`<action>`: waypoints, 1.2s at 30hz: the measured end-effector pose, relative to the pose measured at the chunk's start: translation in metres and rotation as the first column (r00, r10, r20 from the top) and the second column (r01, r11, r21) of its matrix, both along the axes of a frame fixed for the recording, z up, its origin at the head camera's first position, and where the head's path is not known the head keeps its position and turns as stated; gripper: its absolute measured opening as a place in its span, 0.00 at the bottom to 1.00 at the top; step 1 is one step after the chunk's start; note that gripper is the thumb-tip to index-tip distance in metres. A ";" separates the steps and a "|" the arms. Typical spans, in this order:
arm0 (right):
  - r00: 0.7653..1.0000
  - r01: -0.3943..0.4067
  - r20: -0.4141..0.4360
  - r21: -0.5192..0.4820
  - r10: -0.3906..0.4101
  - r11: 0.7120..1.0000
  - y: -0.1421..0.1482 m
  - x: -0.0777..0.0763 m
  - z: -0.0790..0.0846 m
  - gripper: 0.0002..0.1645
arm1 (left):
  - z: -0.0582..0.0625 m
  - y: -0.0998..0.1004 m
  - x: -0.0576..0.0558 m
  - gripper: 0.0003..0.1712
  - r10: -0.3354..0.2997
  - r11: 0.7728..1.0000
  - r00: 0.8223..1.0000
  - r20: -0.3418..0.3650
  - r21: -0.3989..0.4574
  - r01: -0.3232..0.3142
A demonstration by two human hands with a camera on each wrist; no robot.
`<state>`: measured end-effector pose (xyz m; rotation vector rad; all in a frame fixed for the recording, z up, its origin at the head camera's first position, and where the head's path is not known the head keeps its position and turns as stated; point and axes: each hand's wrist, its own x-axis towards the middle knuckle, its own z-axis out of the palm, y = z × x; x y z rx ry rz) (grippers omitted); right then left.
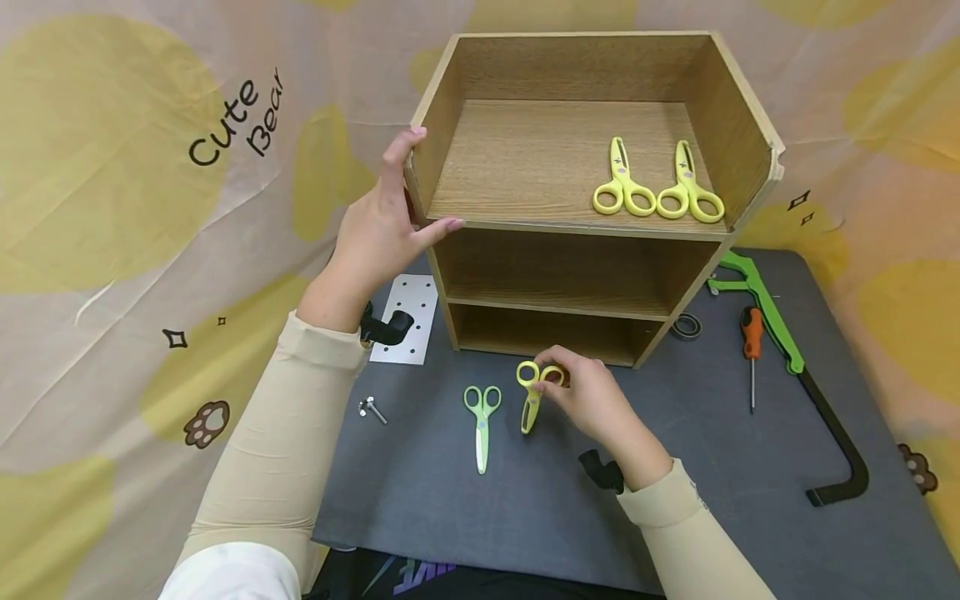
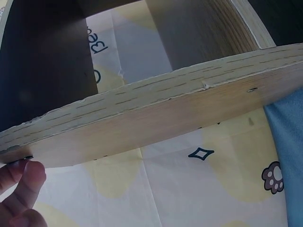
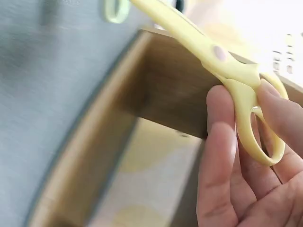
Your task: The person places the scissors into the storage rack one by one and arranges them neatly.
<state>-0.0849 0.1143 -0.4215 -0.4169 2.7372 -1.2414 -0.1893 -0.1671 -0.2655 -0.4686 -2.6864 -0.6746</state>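
A wooden shelf unit (image 1: 570,225) with a deep top compartment and two lower ones stands at the back. My left hand (image 1: 378,229) grips its left side panel, thumb at the front edge; in the left wrist view, fingertips (image 2: 33,177) meet that panel. My right hand (image 1: 588,396) pinches yellow scissors (image 1: 531,408) by a handle loop, blades pointing down toward me, in front of the bottom compartment. The right wrist view shows thumb and fingers on the handle of the scissors (image 3: 244,94). Two more yellow scissors (image 1: 621,179) (image 1: 686,183) lie side by side in the top compartment.
Green scissors (image 1: 482,429) lie on the grey table, with bolts (image 1: 371,408) to their left. A white perforated plate (image 1: 408,321) is beside the shelf's left foot. On the right are a black tape roll (image 1: 686,327), an orange-handled screwdriver (image 1: 752,333) and a green-and-black saw-like tool (image 1: 772,317).
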 end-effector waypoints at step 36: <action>0.423 -0.085 -0.865 -0.335 -0.271 0.938 -0.010 -0.032 0.120 0.10 | -0.002 -0.001 -0.001 0.59 -0.016 1.000 1.000 -0.024 0.007 0.016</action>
